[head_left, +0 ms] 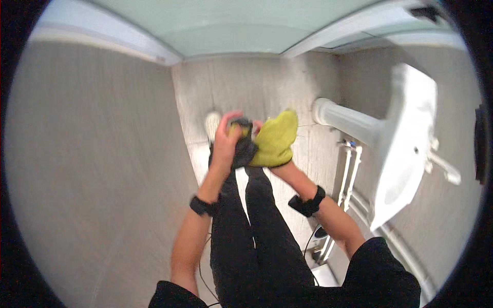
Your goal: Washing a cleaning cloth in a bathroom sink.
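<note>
My left hand [224, 141] is closed round a dark grey, soft-looking bundle [245, 153] with a bit of yellow at its top. Motion blur hides what kind of thing it is. A yellow-green cleaning mitt [276, 138] with a dark hem covers my right hand, so most of those fingers are hidden. The mitt touches the bundle's right side. A small patch of skin shows between the two, and I cannot tell which hand it belongs to. Each wrist wears a black band.
On the right, a white washbasin [403, 154] with a tap stands on a white pedestal [349, 120]. White pipes [348, 174] run below it. Grey walls [102, 154] flank the light floor [251, 82], and a pale green panel [231, 25] stands ahead. Cables hang beside my dark-trousered legs.
</note>
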`<state>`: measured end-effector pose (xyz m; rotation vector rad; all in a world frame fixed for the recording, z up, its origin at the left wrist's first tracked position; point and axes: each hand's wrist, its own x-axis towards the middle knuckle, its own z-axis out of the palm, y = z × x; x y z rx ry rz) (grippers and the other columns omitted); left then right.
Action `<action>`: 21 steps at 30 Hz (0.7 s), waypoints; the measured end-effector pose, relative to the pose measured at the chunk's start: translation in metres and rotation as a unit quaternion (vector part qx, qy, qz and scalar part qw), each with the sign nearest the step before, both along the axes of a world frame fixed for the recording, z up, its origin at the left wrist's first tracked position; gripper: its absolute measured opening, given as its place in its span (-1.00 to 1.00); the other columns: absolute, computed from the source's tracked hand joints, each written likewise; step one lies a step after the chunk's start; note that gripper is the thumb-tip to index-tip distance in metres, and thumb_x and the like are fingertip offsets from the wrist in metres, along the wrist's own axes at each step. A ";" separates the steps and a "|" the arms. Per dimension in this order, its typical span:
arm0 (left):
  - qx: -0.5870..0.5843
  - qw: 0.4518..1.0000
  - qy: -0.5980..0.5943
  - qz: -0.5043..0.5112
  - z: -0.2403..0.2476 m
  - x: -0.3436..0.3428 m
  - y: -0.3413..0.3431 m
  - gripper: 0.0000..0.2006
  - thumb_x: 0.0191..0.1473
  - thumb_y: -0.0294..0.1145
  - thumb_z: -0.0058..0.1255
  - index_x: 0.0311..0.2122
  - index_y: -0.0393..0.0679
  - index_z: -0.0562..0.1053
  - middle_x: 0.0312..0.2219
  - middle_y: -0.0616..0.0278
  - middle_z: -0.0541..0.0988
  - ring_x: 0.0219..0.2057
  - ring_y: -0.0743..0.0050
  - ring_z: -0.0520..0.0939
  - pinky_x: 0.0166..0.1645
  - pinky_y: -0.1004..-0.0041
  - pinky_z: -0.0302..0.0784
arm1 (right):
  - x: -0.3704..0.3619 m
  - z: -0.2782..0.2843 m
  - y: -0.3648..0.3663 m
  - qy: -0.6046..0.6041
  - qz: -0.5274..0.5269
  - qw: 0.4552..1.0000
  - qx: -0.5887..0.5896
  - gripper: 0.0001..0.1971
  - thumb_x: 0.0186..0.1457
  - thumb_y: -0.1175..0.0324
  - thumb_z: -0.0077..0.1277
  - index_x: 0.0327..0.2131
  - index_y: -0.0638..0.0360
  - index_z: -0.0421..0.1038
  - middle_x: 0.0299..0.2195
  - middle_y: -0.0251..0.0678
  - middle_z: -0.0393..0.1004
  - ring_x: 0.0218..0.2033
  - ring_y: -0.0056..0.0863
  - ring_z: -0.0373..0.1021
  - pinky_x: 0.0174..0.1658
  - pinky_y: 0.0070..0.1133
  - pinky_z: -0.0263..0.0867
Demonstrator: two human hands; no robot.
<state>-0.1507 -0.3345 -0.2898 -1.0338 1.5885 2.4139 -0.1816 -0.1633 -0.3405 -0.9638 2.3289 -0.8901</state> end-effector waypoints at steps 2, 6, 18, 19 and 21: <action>-0.005 1.000 -0.013 -0.005 0.036 0.022 0.040 -0.65 0.03 -0.37 -0.10 -0.03 -0.16 0.34 -0.29 0.29 0.47 -0.31 0.59 0.46 -0.19 0.58 0.39 | 0.014 0.078 0.020 -0.082 -0.032 0.996 -0.015 -0.40 0.01 0.20 -0.07 0.14 0.13 0.07 0.14 -0.11 0.11 0.21 -0.18 -0.02 0.23 -0.35 -0.14; 0.084 0.994 -0.035 -0.054 0.097 0.063 0.097 -0.62 0.08 -0.45 -0.22 0.06 -0.14 0.23 -0.10 0.22 0.35 -0.07 0.45 0.37 0.02 0.51 0.27 | 0.034 0.166 0.069 0.007 -0.026 0.996 0.083 -0.58 -0.04 0.22 -0.05 -0.07 0.14 0.30 -0.07 -0.10 0.34 0.01 -0.19 0.24 0.07 -0.35 0.11; 0.238 0.944 0.048 -0.225 0.181 0.057 0.177 -0.58 0.22 -0.17 -0.37 0.16 -0.02 0.13 0.06 0.22 0.29 0.09 0.30 0.29 0.15 0.25 0.20 | 0.066 0.313 0.146 0.091 -0.260 0.934 0.227 -0.74 -0.17 0.16 0.00 -0.46 0.13 0.47 -0.44 -0.15 0.48 -0.37 -0.13 0.41 -0.28 -0.34 0.32; 0.299 0.916 0.041 -0.265 0.181 0.041 0.183 -0.58 0.23 -0.17 -0.39 0.15 -0.06 0.14 0.09 0.21 0.26 0.12 0.32 0.26 0.16 0.27 0.20 | 0.067 0.305 0.158 0.088 -0.290 0.924 0.233 -0.74 -0.17 0.13 0.01 -0.50 0.11 0.47 -0.47 -0.14 0.48 -0.41 -0.11 0.42 -0.35 -0.32 0.32; 0.354 0.878 0.066 -0.316 0.193 0.012 0.206 -0.52 0.24 -0.09 -0.48 0.14 -0.17 0.15 0.13 0.18 0.24 0.16 0.28 0.22 0.20 0.28 0.12 | 0.072 0.295 0.187 0.139 -0.360 0.911 0.147 -0.75 -0.15 0.13 0.00 -0.52 0.10 0.47 -0.47 -0.16 0.48 -0.40 -0.12 0.42 -0.35 -0.32 0.33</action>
